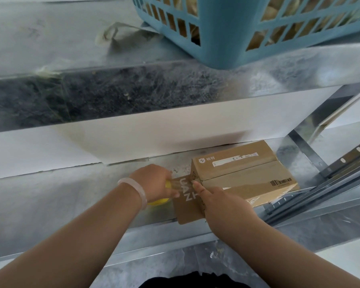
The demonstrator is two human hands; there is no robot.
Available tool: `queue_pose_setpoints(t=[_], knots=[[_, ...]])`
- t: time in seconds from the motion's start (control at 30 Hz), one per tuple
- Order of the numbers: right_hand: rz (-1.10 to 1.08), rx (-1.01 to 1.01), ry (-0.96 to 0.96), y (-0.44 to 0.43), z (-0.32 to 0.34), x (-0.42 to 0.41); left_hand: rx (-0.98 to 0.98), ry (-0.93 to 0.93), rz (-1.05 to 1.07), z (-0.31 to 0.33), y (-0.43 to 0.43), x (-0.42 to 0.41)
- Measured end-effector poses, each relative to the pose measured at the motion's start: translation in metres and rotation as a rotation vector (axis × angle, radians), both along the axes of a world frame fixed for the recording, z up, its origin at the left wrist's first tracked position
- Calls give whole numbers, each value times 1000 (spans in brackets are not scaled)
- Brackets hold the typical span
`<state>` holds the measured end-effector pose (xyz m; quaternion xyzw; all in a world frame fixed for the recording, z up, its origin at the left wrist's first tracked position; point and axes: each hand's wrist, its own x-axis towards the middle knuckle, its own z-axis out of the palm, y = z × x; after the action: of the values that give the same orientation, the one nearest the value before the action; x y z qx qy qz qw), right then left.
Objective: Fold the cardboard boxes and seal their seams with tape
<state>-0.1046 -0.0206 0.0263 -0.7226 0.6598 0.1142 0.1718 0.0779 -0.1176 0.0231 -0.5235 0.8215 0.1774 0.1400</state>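
A brown cardboard box (243, 169) lies on the lower metal shelf (71, 196), its top flaps folded shut with a seam along the middle. Its near-left end flap (187, 206) with white letters sticks out flat. My left hand (154, 181) grips a yellow tape roll (158, 201) beside that flap, and a strip of clear tape seems to run from it toward the box corner. My right hand (220, 202) lies on the box's left end, index finger stretched out and pressing at the seam's corner.
A blue plastic basket (227, 32) holding pale bags stands on the upper shelf, overhanging its edge. A loose pale strap (112, 33) lies left of it. A white wall panel sits behind the lower shelf. Metal frame rails (328, 179) run at the right.
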Motion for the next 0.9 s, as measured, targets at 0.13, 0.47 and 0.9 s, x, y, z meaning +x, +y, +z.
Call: queue_pose_setpoints(t=[0.13,0.47,0.9], knots=[[-2,-6,-5,0,-1,-1,-52,323,46,-8,8,18],[-19,-53,-41,3,-7,-3,-315,306,50,-36,24,0],[-35,14,-51,18,-1,16,-349,430,128,-38,29,-9]])
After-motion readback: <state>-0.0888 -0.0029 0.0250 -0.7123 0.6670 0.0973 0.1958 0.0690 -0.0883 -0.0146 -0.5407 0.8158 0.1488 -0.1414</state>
